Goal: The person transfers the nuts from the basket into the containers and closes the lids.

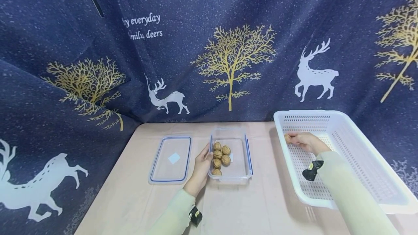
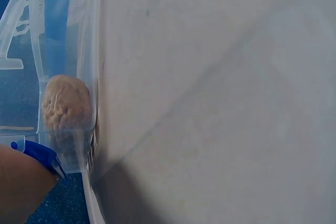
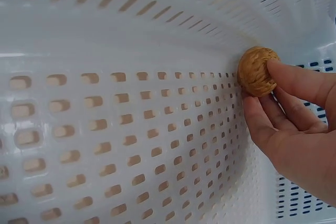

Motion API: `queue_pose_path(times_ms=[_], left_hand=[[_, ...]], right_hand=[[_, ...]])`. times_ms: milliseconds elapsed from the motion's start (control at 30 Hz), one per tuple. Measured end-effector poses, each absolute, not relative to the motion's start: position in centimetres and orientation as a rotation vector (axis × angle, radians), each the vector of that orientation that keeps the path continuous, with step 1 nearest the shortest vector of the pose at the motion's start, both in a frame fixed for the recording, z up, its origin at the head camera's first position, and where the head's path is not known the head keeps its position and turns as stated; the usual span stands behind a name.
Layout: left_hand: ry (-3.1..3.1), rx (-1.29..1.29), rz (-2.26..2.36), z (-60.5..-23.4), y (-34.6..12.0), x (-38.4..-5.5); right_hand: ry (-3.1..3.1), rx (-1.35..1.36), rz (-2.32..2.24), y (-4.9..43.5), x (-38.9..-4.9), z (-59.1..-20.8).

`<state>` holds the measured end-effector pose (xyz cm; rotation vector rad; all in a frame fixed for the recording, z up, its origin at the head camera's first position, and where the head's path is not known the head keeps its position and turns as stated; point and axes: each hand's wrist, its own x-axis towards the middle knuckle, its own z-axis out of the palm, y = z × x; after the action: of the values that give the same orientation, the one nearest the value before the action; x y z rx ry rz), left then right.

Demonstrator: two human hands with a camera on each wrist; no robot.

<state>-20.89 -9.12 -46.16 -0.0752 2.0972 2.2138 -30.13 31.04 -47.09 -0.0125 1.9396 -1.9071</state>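
Note:
My right hand (image 1: 305, 141) reaches inside the white perforated basket (image 1: 287, 162) and pinches a walnut (image 3: 256, 72) between thumb and fingers, close by the basket's side wall. A clear plastic food container (image 1: 236, 169) stands on the table, lidless, with several walnuts (image 1: 225, 150) gathered mostly along its left side. At that container's left wall my left hand (image 1: 199, 169) grips the edge, thumb near the rim. In the left wrist view, one walnut (image 2: 67, 103) shows through the clear wall, and part of the hand (image 2: 23, 182) appears beside a blue strip.
Left of the container lies its clear lid (image 1: 169, 159) with a blue seal and a small pale label. The pale table (image 1: 261, 206) ends at a dark blue cloth (image 1: 209, 64) printed with deer and trees. The basket's raised walls surround the right hand.

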Motion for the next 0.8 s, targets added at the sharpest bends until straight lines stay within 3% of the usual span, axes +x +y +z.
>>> queue_pose_path(times_ms=[300, 500, 800], left_hand=[[2.086, -0.044, 2.214, -46.1, -9.2, -20.8], [2.072, -0.059, 2.250, -48.3, -9.3, -22.1], [2.107, -0.073, 2.251, -49.4, -9.1, -22.6]], right_hand=[[1.974, 0.009, -1.878, 31.3, -29.8, -46.6], [2.176, 0.073, -1.790, 31.3, -29.6, -46.1], [2.092, -0.043, -1.977, 31.7, -30.1, -45.5]])
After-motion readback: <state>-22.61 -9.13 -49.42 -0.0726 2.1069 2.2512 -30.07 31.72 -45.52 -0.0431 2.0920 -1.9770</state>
